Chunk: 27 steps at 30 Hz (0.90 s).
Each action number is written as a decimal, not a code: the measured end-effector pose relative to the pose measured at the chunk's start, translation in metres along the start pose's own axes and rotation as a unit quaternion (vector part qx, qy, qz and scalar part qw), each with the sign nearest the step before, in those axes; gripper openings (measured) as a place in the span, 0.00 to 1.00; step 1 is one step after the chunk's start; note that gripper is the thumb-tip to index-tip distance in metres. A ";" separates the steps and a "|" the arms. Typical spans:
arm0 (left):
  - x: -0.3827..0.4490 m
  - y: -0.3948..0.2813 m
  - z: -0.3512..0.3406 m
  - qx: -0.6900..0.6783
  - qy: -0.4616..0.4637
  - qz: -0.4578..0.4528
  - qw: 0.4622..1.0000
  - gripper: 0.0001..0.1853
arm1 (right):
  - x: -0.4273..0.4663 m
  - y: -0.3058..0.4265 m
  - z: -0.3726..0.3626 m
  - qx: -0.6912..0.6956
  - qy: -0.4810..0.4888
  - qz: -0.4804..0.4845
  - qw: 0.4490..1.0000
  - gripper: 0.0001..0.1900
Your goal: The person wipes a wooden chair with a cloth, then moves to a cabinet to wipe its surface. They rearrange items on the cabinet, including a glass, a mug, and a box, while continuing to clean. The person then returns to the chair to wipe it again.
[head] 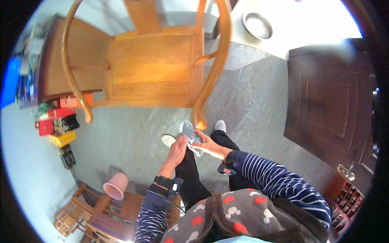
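Note:
A crumpled, see-through plastic bag (pixel 192 136) is between my two hands, above the floor and in front of my legs. My right hand (pixel 209 146) grips its right side, thumb and fingers apart around it. Against the left side of the bag lies my left hand (pixel 178 148), its fingers close together. What the bag holds, if anything, I cannot tell. Just beyond my hands is a wooden armchair (pixel 152 70) with a flat seat and curved arms. The tip of its right arm (pixel 200 124) appears close to my right fingers.
To the left stands a wooden cabinet (pixel 76 57), with colourful boxes (pixel 62 113) beside it on the floor. A pink bin (pixel 116 186) sits by wooden furniture (pixel 115 218) at lower left. A dark panelled door (pixel 326 100) is at right, a round metal basin (pixel 257 26) at upper right.

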<state>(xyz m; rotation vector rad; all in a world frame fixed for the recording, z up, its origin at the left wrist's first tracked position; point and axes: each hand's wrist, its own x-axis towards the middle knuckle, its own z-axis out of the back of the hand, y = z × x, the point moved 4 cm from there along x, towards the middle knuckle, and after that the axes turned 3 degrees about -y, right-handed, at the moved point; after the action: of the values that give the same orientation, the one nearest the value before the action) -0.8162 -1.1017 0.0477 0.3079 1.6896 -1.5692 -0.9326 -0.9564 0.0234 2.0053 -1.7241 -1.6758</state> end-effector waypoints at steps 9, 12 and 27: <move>0.222 -0.140 0.035 0.581 -0.099 -0.274 0.760 0.40 | 0.088 -0.085 0.199 0.163 -0.248 0.038 0.954 0.34; 0.265 -0.147 0.025 0.597 -0.087 -0.378 0.702 0.46 | 0.130 -0.097 0.224 0.182 -0.268 0.065 0.944 0.33; 0.310 -0.122 0.025 0.628 -0.083 -0.384 0.672 0.56 | 0.417 -0.003 0.262 -0.130 -0.382 0.209 0.891 0.37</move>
<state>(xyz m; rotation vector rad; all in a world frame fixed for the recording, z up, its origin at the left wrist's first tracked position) -1.0901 -1.2513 -0.0720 0.0732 0.2270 -3.1176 -1.1865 -1.0987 -0.3735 0.7915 -1.7600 -2.5047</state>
